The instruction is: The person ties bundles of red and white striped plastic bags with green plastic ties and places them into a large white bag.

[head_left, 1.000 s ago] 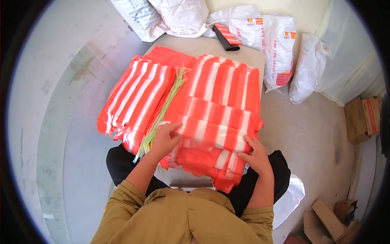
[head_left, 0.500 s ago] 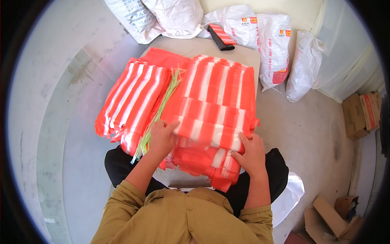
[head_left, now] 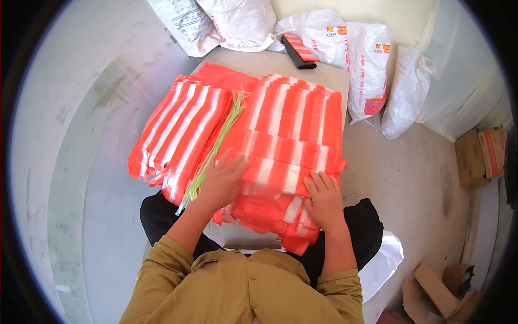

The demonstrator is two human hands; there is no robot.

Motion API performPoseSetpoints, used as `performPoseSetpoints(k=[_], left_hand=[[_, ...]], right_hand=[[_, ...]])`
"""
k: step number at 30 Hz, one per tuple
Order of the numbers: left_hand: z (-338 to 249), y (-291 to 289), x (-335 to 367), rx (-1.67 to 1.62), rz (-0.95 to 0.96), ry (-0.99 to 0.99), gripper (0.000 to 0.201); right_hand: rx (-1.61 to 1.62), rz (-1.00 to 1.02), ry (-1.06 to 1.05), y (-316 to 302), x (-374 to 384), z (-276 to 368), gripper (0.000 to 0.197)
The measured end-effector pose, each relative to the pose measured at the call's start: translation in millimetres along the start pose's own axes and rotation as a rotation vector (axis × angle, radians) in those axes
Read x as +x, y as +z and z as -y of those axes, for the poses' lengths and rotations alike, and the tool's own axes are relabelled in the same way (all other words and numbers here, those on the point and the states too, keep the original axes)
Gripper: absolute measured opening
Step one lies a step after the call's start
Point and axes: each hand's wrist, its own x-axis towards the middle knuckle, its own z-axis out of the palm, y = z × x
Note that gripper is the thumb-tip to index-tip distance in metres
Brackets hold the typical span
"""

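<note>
A folded red-and-white striped plastic bag (head_left: pixel 278 170) lies across the near part of a stack of similar striped bags (head_left: pixel 297 110). My left hand (head_left: pixel 222 181) rests on its left end, fingers stretched out and a little blurred. On its right end lies my right hand (head_left: pixel 325 200), palm down with the fingers extended. Crumpled red bag edges (head_left: pixel 259 213) hang toward my lap. To the left sits another striped bag stack (head_left: pixel 183 124). Between the two stacks runs a bundle of thin yellow-green strips (head_left: pixel 218 143), close beside my left hand.
A beige tabletop (head_left: pixel 251 60) carries the stacks. A black object with a striped piece (head_left: pixel 298 52) lies at its far edge. White woven sacks (head_left: pixel 237 24) stand behind; more sacks (head_left: pixel 369 73) are at the right. Cardboard boxes (head_left: pixel 472 156) and open cartons (head_left: pixel 437 291) stand farther right.
Both hands have gone from gripping the near edge of the folded bag to lying flatter on it, fingers stretched forward. The view has shifted slightly.
</note>
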Motion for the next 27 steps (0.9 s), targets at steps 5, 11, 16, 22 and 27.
performPoseSetpoints(k=[5,11,16,22,27], left_hand=[[-5.6,0.7,7.5,-0.057,0.028,0.027,0.054],[-0.3,6.0,10.6,-0.038,0.071,0.058,0.055],[1.0,2.8,14.3,-0.041,0.066,0.046,0.055],[0.9,-22.6,15.8,-0.04,0.063,0.061,0.046],[20.3,-34.4,13.9,-0.345,0.287,0.127,0.036]], right_hand=[[0.04,0.007,0.013,-1.4,1.3,-2.5,0.048],[0.098,0.026,0.027,-4.4,-1.2,-12.5,0.046],[0.159,0.024,0.039,-7.8,-1.2,-14.8,0.045],[0.328,-0.007,0.031,-22.4,0.1,-19.3,0.032],[0.681,0.07,0.332,-36.8,-10.6,-18.3,0.019]])
